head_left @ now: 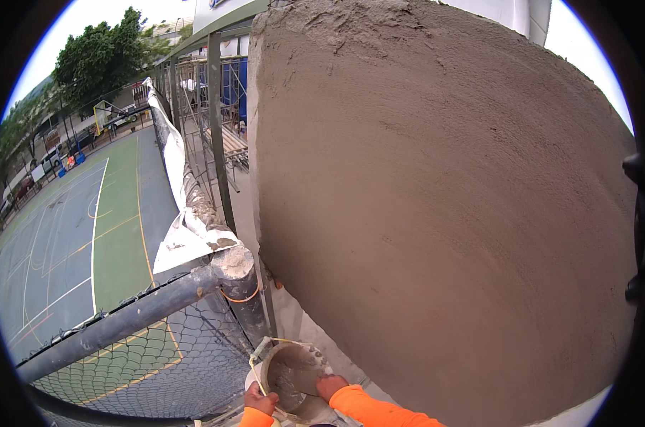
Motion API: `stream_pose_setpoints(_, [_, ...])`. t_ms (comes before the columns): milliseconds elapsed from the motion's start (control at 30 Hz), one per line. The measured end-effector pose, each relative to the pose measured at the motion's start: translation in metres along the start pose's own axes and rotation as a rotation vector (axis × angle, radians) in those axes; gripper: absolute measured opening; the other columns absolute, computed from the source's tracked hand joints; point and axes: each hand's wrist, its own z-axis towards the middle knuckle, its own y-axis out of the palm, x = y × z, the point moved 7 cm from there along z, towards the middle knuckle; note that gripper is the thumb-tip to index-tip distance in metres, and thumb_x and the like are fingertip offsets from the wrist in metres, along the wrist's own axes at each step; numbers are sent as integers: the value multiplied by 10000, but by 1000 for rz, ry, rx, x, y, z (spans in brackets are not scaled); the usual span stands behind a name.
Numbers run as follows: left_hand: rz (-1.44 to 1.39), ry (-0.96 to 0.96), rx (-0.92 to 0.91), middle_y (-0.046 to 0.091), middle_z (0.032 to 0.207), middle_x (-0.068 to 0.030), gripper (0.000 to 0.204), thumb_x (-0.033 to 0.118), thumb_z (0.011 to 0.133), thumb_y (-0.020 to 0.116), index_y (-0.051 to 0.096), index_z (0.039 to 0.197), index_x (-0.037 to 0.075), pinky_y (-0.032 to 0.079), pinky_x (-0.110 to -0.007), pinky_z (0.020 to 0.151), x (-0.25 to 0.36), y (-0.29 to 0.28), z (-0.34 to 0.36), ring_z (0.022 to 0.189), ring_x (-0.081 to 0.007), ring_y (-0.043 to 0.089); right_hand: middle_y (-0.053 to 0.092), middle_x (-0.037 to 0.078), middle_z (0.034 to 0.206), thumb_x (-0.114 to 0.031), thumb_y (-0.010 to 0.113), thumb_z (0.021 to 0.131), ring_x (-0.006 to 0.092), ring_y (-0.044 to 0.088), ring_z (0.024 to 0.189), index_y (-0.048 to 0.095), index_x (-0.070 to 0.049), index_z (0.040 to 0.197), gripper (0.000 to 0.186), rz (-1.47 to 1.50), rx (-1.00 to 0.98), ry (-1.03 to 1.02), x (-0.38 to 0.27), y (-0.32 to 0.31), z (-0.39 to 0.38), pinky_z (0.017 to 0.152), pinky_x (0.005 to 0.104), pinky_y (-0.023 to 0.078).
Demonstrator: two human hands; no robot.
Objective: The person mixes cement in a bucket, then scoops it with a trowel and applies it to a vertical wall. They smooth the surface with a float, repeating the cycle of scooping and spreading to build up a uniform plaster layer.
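A bucket [298, 351] with wet grey mortar inside is low in the head view, beside the fence corner. My left hand [261, 398] is closed on its thin yellowish handle at the left side. At the bucket's right, my right hand [331, 386] is closed, partly over the opening; what it grips is too unclear to name. Both orange sleeves come in from the lower edge. A large freshly rendered grey wall [436, 213] fills the right side, just beyond the bucket and my right arm.
A chain-link fence [159, 363] with a metal top rail [123, 331] meets a thick post [244, 306] at left of the wall. White torn sheeting [180, 242] drapes the railing. Scaffolding [230, 135] stands behind. A marked sports court [112, 228] lies below.
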Motion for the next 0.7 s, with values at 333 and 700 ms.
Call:
stream_pose_setpoints(333, [-187,-107,-94,719,927,-104,455,-103,726,651,638,1170,-5,581,-367,590,-18,-2,25,695,-230,693,718,220,1106,-393,608,989,454,696,1014,645,-42,1116,375,347,243,259,11,-88,-108,852,553,556])
stream_pose_setpoints(700, [-279,-100,92,706,936,-135,538,-151,696,591,617,1213,-5,576,-385,548,-54,-116,19,667,-262,684,685,124,819,-333,699,1014,274,673,702,673,-20,1025,315,478,852,-284,-45,-443,-166,651,387,545])
